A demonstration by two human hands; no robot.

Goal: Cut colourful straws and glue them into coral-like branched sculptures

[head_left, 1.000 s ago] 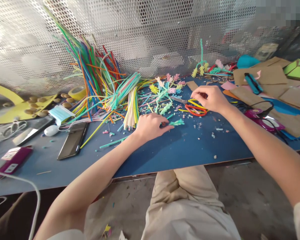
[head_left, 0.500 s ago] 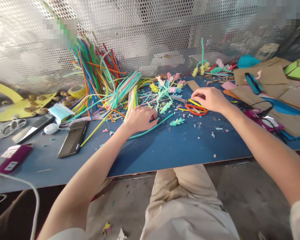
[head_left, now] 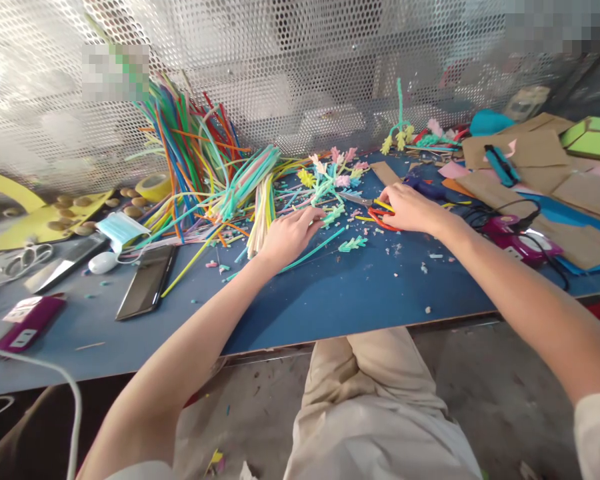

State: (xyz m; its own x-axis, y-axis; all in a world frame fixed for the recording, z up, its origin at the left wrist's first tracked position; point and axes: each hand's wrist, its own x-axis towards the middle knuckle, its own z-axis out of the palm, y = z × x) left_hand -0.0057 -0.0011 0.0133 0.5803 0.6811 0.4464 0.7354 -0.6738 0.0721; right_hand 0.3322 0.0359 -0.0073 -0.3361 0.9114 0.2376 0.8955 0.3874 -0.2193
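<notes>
My left hand [head_left: 294,235] has its fingertips at the end of a light green fuzzy leaf-shaped piece [head_left: 334,217], pinched together there. My right hand [head_left: 407,208] is closed over the red and yellow handles of the scissors [head_left: 384,220], whose blades point left along the table. A second green leaf piece [head_left: 353,245] lies nearer the front, beside a long teal stem [head_left: 313,250]. Behind the hands are pink, yellow and blue fuzzy pieces joined to green stems [head_left: 325,190].
Bundles of coloured pipe cleaners [head_left: 195,160] stand at the back left. A phone [head_left: 147,283], a face mask [head_left: 123,232] and a purple box [head_left: 30,321] are on the left. Brown paper [head_left: 535,170], a dark blue tool [head_left: 425,188] and black cables [head_left: 530,207] lie right.
My left hand has moved right and slightly away from me to the green leaf piece. My right hand has moved left and now covers more of the scissor handles.
</notes>
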